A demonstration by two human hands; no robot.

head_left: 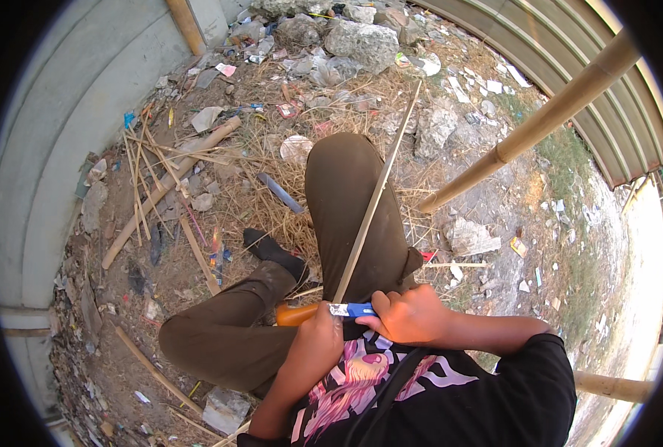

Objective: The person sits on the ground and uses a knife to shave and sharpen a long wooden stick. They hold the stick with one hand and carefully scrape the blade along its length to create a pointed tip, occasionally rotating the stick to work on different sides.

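Observation:
A long thin bamboo strip (374, 203) slants from my lap across my raised right thigh, its far tip beyond the knee. Closed at the strip's near end is my left hand (318, 333). An orange handle (294, 314) juts out left of that hand; whether the hand grips it too is hidden. My right hand (413, 313) is closed around a blue cutter (359, 309), whose pale front part reaches the strip's end and my left fingers. Both hands are close together before my black shirt.
A blade-like metal piece (280, 192) lies on dry straw left of my knee. Thin bamboo sticks (139, 179) rest across a thick bamboo pole (169, 190) farther left. Another bamboo pole (540, 115) slants in from the upper right. Rocks (361, 43) and litter cover the ground by grey walls (70, 112).

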